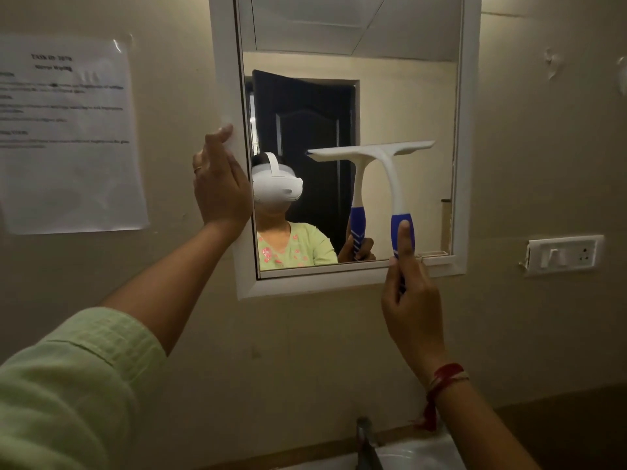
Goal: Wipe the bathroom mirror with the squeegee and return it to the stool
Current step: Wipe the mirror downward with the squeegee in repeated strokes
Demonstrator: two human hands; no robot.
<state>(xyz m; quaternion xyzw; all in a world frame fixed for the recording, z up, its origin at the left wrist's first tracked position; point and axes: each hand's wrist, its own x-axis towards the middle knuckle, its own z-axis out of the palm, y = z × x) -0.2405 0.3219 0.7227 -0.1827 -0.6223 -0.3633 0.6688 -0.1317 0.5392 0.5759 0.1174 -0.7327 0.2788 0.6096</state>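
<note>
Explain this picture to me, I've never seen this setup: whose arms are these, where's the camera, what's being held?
No machine here: these are a person's two bare arms, filmed by one wide-angle camera worn on their head; the headset shows reflected in the mirror. The right hand grips the blue handle of a white squeegee, whose blade meets its own reflection on the glass. The left hand rests against the mirror's white frame. A paper notice hangs on the wall at left; a tap shows below.

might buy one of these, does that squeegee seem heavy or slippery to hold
Probably light: the right hand holds the squeegee upright by its blue grip alone. Likely stiff: the wide head shows no droop. Grip slipperiness cannot be told.
</note>
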